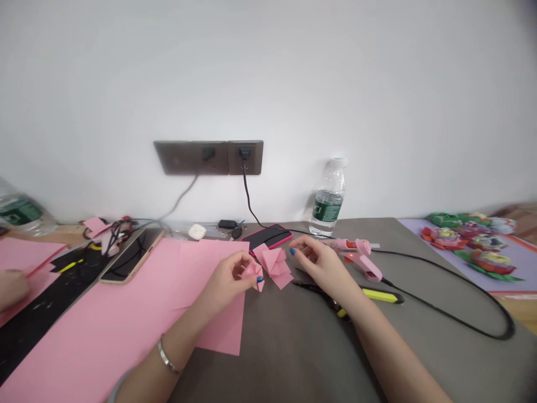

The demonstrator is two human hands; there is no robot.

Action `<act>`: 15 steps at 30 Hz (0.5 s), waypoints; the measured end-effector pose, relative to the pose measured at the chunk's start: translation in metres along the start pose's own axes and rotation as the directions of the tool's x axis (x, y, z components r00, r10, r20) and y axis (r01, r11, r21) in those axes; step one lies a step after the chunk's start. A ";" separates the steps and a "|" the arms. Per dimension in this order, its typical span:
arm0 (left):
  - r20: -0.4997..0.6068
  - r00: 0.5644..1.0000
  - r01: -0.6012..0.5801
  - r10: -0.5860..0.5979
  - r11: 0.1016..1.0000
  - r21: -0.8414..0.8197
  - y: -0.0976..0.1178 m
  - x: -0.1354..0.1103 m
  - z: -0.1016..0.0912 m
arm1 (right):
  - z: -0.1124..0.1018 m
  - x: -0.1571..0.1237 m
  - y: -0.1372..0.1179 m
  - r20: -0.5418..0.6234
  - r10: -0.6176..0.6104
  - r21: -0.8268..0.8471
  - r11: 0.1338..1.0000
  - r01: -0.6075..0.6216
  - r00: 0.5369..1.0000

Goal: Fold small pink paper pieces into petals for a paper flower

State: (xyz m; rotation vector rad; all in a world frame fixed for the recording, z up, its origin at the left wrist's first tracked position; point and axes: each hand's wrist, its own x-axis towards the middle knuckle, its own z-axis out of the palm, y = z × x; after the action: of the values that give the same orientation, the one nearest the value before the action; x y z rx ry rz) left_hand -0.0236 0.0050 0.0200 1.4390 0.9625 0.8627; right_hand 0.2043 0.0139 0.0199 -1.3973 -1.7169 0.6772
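My left hand (230, 278), with a silver bracelet on its wrist, pinches a small folded pink paper piece (253, 274) between thumb and fingers. Just right of it lie more folded pink paper pieces (276, 265), close together on the grey table (268, 341). My right hand (321, 266) hovers beside these, its fingers curved and thumb apart, with nothing seen in it. Pink paper sheets (159, 296) spread under and left of my left forearm. Black-handled scissors (314, 287) lie partly hidden beneath my right wrist.
A pink glue gun (363, 260) with a black cord and a yellow cutter (381, 295) lie right. Behind stand a water bottle (328, 198) and a red-edged phone (268, 238). Another phone (132, 257) lies left, near another person's hand (12, 289). Paper flowers (486, 246) sit far right.
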 end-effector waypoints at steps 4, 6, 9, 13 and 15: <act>-0.031 0.999 0.040 -0.037 0.994 0.101 -0.004 -0.003 0.003 | 0.005 -0.001 0.009 0.132 -0.010 -0.020 1.000 0.013 0.991; -0.019 1.000 0.019 -0.016 0.981 0.192 -0.006 -0.003 0.004 | 0.011 -0.001 0.011 0.089 -0.015 -0.029 0.999 0.017 0.996; -0.055 0.996 -0.035 0.063 0.912 0.409 -0.010 -0.002 0.003 | 0.019 0.001 0.011 0.070 0.023 0.011 1.000 -0.024 0.997; -0.139 0.972 -0.066 0.190 0.788 0.612 -0.010 -0.001 0.001 | 0.024 0.002 0.011 0.075 -0.006 -0.016 1.000 0.008 0.997; -0.141 0.964 -0.093 0.227 0.779 0.621 -0.008 -0.001 0.001 | 0.024 0.002 0.011 0.081 -0.028 -0.028 0.999 0.031 0.996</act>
State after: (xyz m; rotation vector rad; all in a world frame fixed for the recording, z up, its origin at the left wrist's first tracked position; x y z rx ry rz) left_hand -0.0239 0.0041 0.0123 2.0391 1.3784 0.8791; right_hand 0.1896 0.0207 -0.0014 -1.3782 -1.8138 0.7038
